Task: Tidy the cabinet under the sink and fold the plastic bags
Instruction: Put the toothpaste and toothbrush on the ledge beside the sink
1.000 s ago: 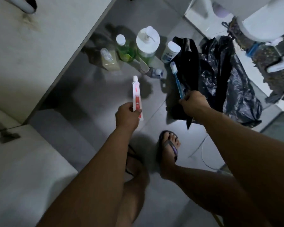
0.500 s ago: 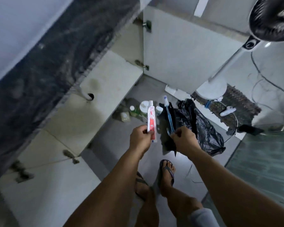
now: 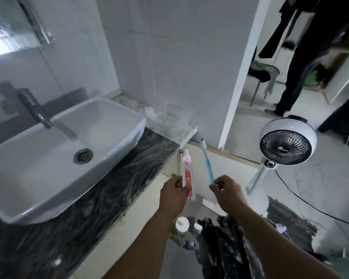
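Observation:
My left hand [image 3: 174,193] grips a white and red toothpaste tube [image 3: 187,176], held upright with its cap up. My right hand [image 3: 228,191] pinches the lower end of a blue toothbrush [image 3: 207,161], bristle head pointing up. Both hands are raised at the height of the dark marble counter [image 3: 113,188], to the right of the white sink basin [image 3: 54,150]. Far below on the floor lie black plastic bags [image 3: 226,248] and some white-capped bottles [image 3: 182,224]. The cabinet door [image 3: 220,172] under the counter stands open behind the hands.
A clear plastic organiser [image 3: 169,123] sits on the counter's far right corner. A white pedestal fan [image 3: 287,140] stands to the right, its cable trailing over the floor. A dark woven mat [image 3: 290,224] lies beside the bags. A person's legs [image 3: 296,63] show in the doorway.
The view has swung up from the floor to the counter and sink. Both hands have risen with the toothpaste and toothbrush, leaving the bags and bottles far below.

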